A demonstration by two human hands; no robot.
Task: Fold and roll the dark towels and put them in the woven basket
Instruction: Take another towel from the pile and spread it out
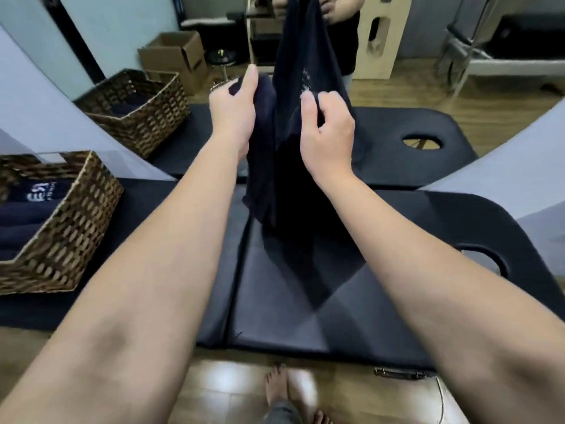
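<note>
Both sets of fingers are closed on the dark towel (266, 166), which I hold up over the middle of the black padded surface (305, 316), its lower end hanging just above the padding. On my left hand (234, 113) the thumb sticks up straight while the other fingers wrap behind the cloth; my right hand (328, 134) has its fingers (308, 101) curled and pinching a fold. At my left the woven basket (61, 234) stands on the surface with dark folded towels (24, 209) inside, one showing white lettering. Beyond the surface a mirror (458, 71) repeats the basket, surface and towel.
</note>
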